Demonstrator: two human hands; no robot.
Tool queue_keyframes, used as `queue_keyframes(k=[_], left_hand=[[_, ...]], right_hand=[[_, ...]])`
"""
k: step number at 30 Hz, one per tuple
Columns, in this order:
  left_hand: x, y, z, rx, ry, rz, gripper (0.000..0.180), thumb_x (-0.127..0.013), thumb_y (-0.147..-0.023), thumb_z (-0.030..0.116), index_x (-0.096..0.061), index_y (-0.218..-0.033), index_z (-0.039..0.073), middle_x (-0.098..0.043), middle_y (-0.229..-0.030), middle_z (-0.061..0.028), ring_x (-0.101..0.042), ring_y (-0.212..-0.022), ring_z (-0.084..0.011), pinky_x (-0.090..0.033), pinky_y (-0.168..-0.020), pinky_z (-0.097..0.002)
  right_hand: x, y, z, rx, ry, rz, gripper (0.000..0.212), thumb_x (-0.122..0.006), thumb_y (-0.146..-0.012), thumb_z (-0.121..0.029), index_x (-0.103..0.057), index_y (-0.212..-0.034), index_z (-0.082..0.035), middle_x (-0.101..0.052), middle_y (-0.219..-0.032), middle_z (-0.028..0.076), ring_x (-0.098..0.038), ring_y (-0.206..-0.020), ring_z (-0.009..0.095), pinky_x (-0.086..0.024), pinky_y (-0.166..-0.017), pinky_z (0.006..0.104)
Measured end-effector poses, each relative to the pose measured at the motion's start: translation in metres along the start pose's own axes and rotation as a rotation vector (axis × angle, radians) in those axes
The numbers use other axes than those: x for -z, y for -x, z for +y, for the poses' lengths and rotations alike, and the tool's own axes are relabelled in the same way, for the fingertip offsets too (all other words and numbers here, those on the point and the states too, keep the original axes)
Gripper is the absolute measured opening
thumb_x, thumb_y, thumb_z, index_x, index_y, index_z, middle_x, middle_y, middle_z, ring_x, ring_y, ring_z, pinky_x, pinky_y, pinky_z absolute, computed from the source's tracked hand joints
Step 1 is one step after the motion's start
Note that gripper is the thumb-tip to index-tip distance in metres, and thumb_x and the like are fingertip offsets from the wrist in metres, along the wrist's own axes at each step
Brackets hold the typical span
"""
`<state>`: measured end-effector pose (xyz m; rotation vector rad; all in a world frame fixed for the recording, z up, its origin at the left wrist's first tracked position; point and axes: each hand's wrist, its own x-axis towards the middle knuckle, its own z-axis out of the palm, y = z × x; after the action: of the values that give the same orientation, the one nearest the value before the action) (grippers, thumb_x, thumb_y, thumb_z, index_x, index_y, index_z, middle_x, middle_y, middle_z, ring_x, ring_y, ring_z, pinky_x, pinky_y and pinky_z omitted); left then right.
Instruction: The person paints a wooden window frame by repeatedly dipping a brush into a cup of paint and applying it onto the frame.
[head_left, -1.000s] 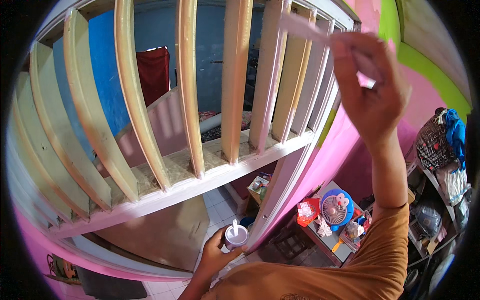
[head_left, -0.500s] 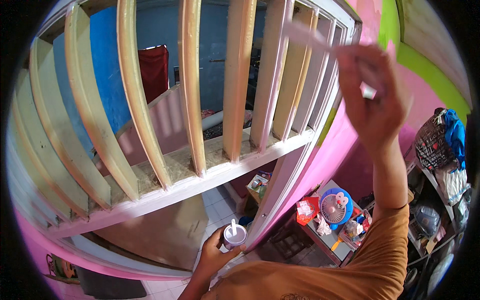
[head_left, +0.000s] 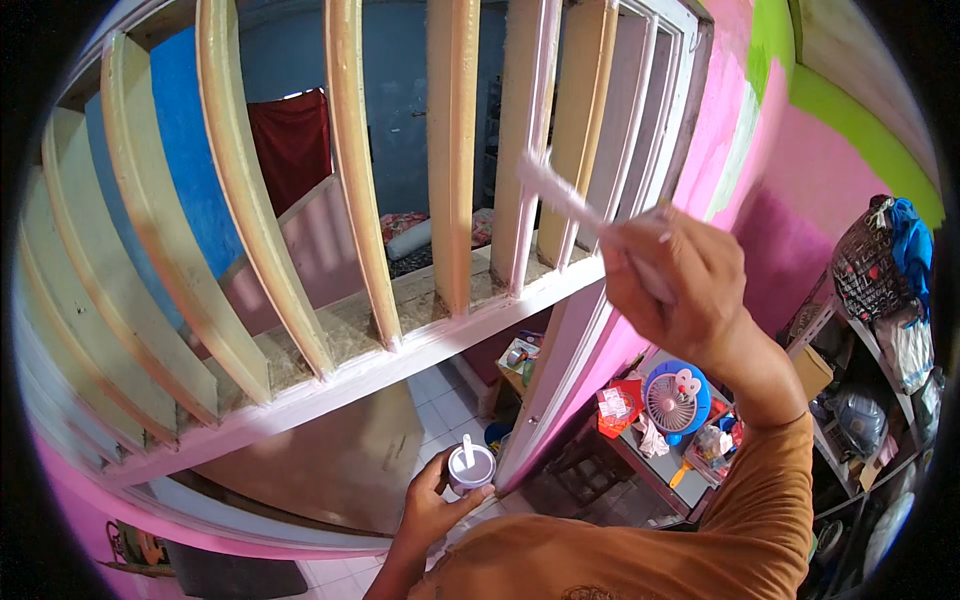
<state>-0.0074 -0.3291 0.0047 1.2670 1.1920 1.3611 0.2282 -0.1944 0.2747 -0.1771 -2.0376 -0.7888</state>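
My left hand (head_left: 430, 500) is wrapped round a small tub of pale paint (head_left: 478, 468), held low. A white stick (head_left: 468, 450) stands in the tub. My right hand (head_left: 675, 275), raised at the right, is closed on a paintbrush (head_left: 570, 198); part of the handle is hidden by my fingers. The brush points up and left, its light bristles over a vertical slat (head_left: 522, 140) of the window grille. Blur keeps me from telling whether they touch it. This slat has a pale, shiny front edge, while the slats to its left are yellowish.
A dusty ledge (head_left: 415, 300) runs under the slats. Below right, a table (head_left: 690, 488) bears a blue fan (head_left: 672, 398), a red packet (head_left: 618, 402) and a basket of odds and ends. A loaded shelf rack (head_left: 835, 455) stands at the far right, with bags on top.
My right hand has come down and to the left with the paintbrush, from high up by the frame to mid-slat. My left hand still holds the tub. The view has shifted slightly.
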Motion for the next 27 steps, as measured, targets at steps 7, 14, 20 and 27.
queue_keyframes(k=[7, 14, 20, 27], left_hand=[[0.003, 0.001, -0.003, 0.023, 0.008, -0.018, 0.064, -0.085, -0.077, 0.005, -0.054, -0.133, -0.003, -0.065, -0.119, -0.0074, -0.061, -0.112, -0.0149, -0.047, -0.098, -0.0306], [0.000, 0.007, -0.011, 0.005, -0.001, -0.004, 0.064, -0.085, -0.079, 0.007, -0.053, -0.134, -0.003, -0.065, -0.117, -0.0066, -0.062, -0.107, -0.0140, -0.049, -0.091, -0.0282], [0.006, 0.012, -0.011, 0.024, -0.028, -0.001, 0.062, -0.084, -0.080, 0.008, -0.054, -0.133, -0.003, -0.065, -0.116, -0.0056, -0.061, -0.107, -0.0130, -0.049, -0.091, -0.0278], [0.005, 0.011, -0.009, -0.026, -0.142, 0.001, 0.064, -0.084, -0.081, 0.008, -0.053, -0.135, -0.004, -0.065, -0.117, -0.0058, -0.060, -0.110, -0.0136, -0.048, -0.095, -0.0283]], right_hand=[[0.004, -0.021, 0.025, -0.155, -0.092, 0.168, 0.014, -0.072, -0.086, -0.002, -0.064, -0.097, -0.004, -0.063, -0.072, 0.008, -0.065, -0.059, 0.019, -0.049, -0.049, 0.0310], [0.023, -0.073, 0.078, -0.116, -0.129, 0.418, 0.007, -0.061, -0.093, -0.003, -0.063, -0.097, 0.002, -0.065, -0.070, 0.007, -0.059, -0.056, 0.011, -0.047, -0.050, 0.0234], [-0.015, -0.058, 0.061, -0.324, -0.510, 0.758, 0.014, -0.062, -0.098, -0.006, -0.065, -0.106, 0.005, -0.069, -0.080, 0.008, -0.065, -0.069, 0.011, -0.052, -0.062, 0.0243], [-0.042, -0.009, 0.033, -0.409, -0.469, 0.697, 0.016, -0.068, -0.094, -0.010, -0.066, -0.103, 0.003, -0.071, -0.078, 0.006, -0.066, -0.067, 0.009, -0.050, -0.060, 0.0212]])
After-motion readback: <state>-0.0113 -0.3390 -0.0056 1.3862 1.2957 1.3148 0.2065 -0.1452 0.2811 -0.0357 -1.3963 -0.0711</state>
